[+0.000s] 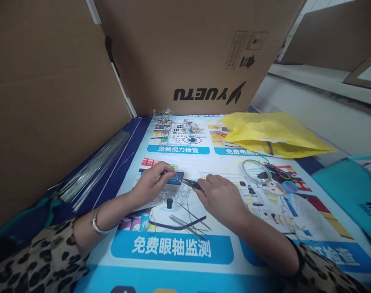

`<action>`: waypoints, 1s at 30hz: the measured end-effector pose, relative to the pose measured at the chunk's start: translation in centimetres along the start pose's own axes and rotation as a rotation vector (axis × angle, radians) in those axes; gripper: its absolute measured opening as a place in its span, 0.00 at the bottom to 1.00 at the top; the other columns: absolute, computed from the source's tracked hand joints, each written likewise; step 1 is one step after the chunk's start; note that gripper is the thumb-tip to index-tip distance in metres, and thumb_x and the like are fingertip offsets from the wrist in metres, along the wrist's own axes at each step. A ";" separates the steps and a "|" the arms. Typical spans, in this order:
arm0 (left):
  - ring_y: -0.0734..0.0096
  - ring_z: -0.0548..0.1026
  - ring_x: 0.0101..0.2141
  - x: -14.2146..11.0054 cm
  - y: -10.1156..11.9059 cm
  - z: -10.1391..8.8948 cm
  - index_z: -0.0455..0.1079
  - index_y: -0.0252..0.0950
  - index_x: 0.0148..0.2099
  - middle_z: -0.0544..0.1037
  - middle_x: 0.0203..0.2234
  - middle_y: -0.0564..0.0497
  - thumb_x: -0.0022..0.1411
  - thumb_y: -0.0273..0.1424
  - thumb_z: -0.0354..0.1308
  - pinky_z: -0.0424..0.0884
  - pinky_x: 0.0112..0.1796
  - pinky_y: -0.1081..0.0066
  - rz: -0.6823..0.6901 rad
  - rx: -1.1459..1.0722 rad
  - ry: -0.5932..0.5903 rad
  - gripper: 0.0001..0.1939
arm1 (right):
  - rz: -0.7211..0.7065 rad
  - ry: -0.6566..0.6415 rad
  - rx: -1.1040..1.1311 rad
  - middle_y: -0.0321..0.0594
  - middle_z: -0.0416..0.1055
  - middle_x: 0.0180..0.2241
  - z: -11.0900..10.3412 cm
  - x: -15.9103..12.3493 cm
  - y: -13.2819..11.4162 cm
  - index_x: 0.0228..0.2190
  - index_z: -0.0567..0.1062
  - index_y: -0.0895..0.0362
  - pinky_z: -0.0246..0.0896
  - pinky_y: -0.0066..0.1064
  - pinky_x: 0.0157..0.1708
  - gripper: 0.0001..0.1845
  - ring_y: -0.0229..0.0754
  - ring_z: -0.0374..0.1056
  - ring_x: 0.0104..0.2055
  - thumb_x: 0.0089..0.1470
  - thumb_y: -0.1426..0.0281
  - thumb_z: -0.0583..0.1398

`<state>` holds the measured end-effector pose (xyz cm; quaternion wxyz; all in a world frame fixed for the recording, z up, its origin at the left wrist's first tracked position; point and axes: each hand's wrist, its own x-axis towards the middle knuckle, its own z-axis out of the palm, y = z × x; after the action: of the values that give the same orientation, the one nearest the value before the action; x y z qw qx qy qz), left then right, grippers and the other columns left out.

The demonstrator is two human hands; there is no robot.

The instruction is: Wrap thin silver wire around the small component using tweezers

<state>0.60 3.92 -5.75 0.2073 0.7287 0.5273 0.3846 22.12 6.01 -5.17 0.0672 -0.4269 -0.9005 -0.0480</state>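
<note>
My left hand (151, 183) is closed in a pinch on a thin wire (178, 178), of which only a short bit shows past the fingertips. In my right hand (220, 197) is a pair of dark-nosed pliers (191, 184), its tip pointing left toward the pinched wire; whether the jaws grip it I cannot tell. Below the hands lies a loose tangle of fine wire (176, 198) on the printed sheet. Several short straight wire pieces (188, 226) are scattered just in front of it.
A bundle of long straight wires (95, 167) lies at the left. Behind stand cardboard panels (188, 53). To the right are a yellow bag (271, 132), a clear ring-shaped roll (256, 171), coloured cords (278, 171) and a teal bag (350, 191). More wire tangles (164, 116) lie at the back.
</note>
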 end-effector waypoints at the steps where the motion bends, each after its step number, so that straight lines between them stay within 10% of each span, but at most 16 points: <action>1: 0.74 0.70 0.32 0.0 0.1 0.0 0.65 0.35 0.36 0.73 0.30 0.51 0.63 0.31 0.47 0.65 0.33 0.73 0.001 0.023 0.010 0.07 | -0.002 0.000 -0.006 0.42 0.71 0.32 0.0 0.0 -0.1 0.33 0.72 0.55 0.50 0.31 0.30 0.12 0.43 0.64 0.35 0.57 0.64 0.52; 17: 0.76 0.66 0.25 1.5 -0.2 -0.1 0.64 0.36 0.30 0.69 0.23 0.56 0.59 0.33 0.49 0.61 0.27 0.75 -0.296 0.101 0.204 0.08 | 0.066 0.087 0.072 0.40 0.70 0.31 0.7 1.6 1.0 0.31 0.73 0.56 0.52 0.29 0.31 0.13 0.41 0.65 0.35 0.57 0.63 0.52; 30: 0.75 0.69 0.31 0.6 -0.3 -2.6 0.67 0.35 0.37 0.73 0.32 0.53 0.59 0.32 0.51 0.63 0.33 0.75 -0.163 0.203 0.144 0.07 | -0.022 0.253 0.475 0.39 0.70 0.28 2.7 0.1 0.6 0.30 0.72 0.57 0.58 0.28 0.34 0.13 0.39 0.65 0.33 0.55 0.62 0.53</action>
<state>-1.53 4.29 -4.21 0.1247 0.6712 0.6345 0.3624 22.31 6.91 -7.78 0.2768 -0.3801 -0.8756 0.1108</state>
